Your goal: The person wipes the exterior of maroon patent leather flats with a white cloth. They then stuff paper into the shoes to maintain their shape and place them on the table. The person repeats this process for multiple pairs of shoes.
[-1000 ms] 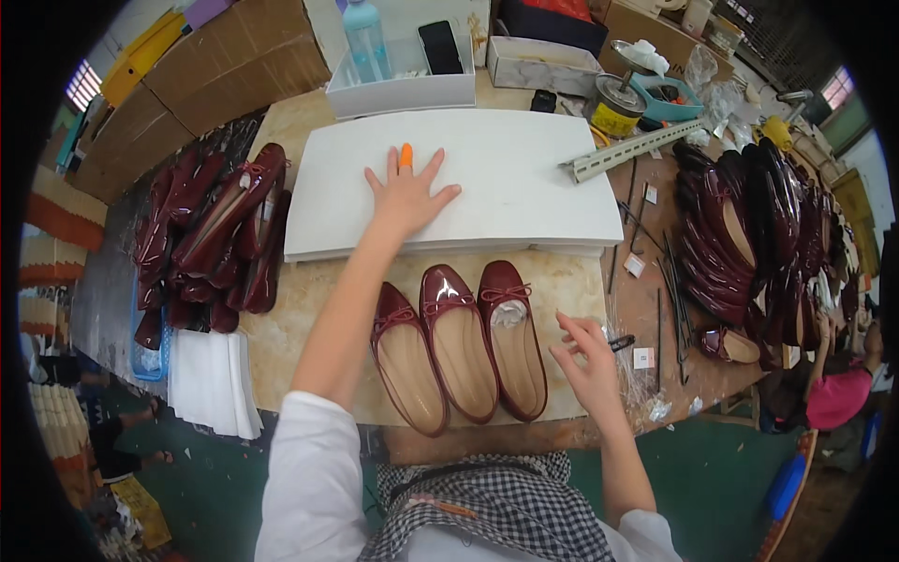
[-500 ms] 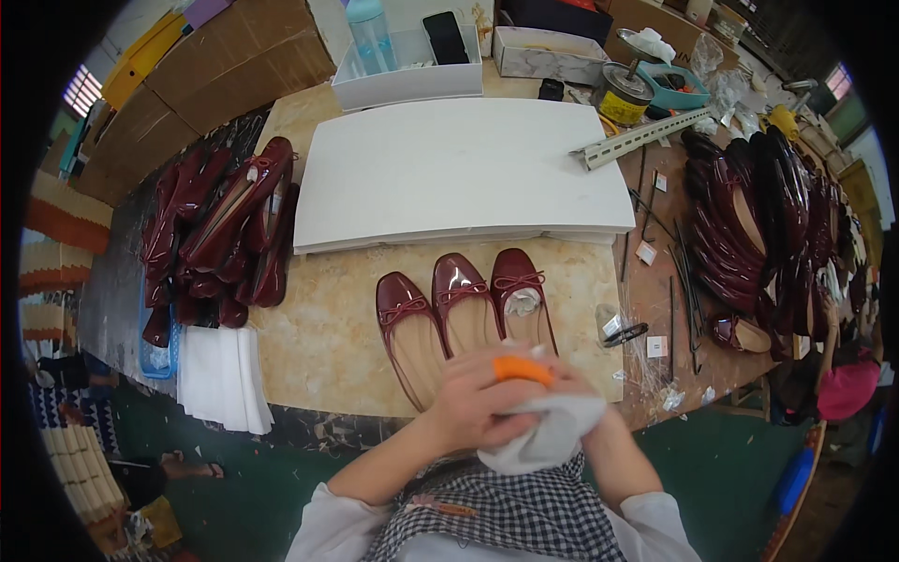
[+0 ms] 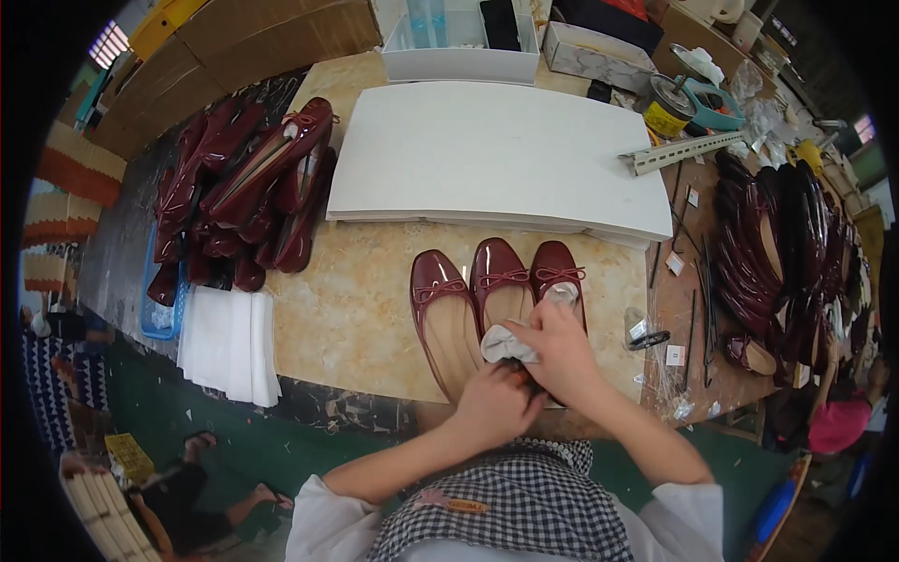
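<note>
Three glossy burgundy flats with bows stand side by side before me: a left shoe (image 3: 433, 281), a middle shoe (image 3: 499, 264) and a right shoe (image 3: 555, 262). Crumpled pale paper (image 3: 562, 294) sits inside the right one. My right hand (image 3: 565, 356) reaches over that shoe, its fingers closed on a bunched white cloth (image 3: 504, 345). Just below, my left hand (image 3: 493, 405) is curled closed beside the cloth, against something dark with a trace of orange that I cannot make out. Both hands hide the heels of the middle and right shoes.
White sheets (image 3: 506, 155) are stacked behind the shoes, a slotted metal bar (image 3: 684, 153) at their right end. Burgundy shoes are heaped at left (image 3: 239, 197) and right (image 3: 749, 234). Folded white cloths (image 3: 228, 347) hang at the front left edge. A can (image 3: 667, 108) stands back right.
My hands have moved from in front of the shoes, where they held the cloth and an orange thing, onto the near ends of the middle and right shoes. The whole view has shifted.
</note>
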The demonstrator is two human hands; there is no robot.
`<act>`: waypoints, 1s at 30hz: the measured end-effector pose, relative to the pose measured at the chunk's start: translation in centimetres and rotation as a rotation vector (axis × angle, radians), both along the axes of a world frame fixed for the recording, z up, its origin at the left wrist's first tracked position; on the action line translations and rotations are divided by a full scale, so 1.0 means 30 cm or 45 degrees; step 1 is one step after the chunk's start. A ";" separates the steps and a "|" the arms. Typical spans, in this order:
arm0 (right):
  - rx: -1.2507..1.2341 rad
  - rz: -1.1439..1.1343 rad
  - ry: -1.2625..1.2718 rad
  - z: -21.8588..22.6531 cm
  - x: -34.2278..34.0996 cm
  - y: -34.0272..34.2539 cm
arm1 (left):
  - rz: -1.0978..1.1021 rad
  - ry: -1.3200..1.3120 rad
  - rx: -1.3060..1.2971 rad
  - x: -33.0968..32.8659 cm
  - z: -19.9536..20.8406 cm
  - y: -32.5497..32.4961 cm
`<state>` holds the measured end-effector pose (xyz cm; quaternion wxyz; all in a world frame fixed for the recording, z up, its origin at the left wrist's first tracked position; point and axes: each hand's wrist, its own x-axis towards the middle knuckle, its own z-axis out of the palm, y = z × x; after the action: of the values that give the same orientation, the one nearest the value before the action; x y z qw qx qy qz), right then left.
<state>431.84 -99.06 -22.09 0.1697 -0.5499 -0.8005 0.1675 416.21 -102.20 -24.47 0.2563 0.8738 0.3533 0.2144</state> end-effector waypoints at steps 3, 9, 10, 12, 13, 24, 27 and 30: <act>0.333 0.000 -0.328 -0.115 -0.089 0.131 | -0.064 0.136 0.054 0.022 0.011 -0.029; -0.100 0.153 0.292 -0.045 -0.010 0.140 | 0.013 0.116 0.007 0.007 -0.003 -0.025; -0.005 0.044 0.128 -0.048 -0.005 0.156 | 0.002 0.086 0.042 0.008 0.000 -0.021; 0.178 -0.178 -0.205 -0.074 0.007 0.189 | -0.028 0.058 0.086 0.013 0.000 -0.015; 0.212 -0.237 -0.310 -0.096 -0.015 0.215 | -0.050 0.066 0.099 0.020 -0.001 -0.009; 0.243 -0.265 0.291 0.017 0.082 0.028 | 0.605 0.235 0.896 0.032 0.060 0.892; 0.073 -0.333 0.392 0.012 0.161 -0.082 | 0.708 0.281 0.801 0.038 -0.043 0.907; -0.157 -0.538 0.827 0.034 0.157 -0.121 | 0.490 -0.042 0.281 0.073 0.067 0.830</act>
<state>436.56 -102.68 -21.08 0.4116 -0.6301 -0.5627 0.3422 418.41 -77.32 -22.46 0.1193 0.8092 0.4838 0.3112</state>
